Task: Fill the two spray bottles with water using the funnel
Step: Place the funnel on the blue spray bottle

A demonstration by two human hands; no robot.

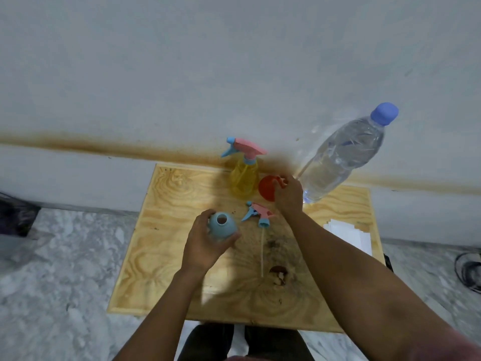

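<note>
My left hand (205, 246) grips a light blue spray bottle (222, 225) standing on the wooden table (161, 230); its neck is open, with no sprayer on it. The bottle's pink and blue sprayer head (257, 213) lies on the table just to the right, its dip tube pointing toward me. My right hand (289, 195) is closed on the red funnel (268, 188) near the back of the table. A yellow spray bottle (244, 178) with its sprayer on stands left of the funnel. A large clear water bottle (343, 155) with a blue cap stands at the back right.
White paper sheets (348, 233) lie at the table's right edge. A dark stain and a chipped spot (278, 274) mark the tabletop near the front. The wall runs right behind the table. A dark bag (15, 217) sits on the floor at left, cables (468, 267) at right.
</note>
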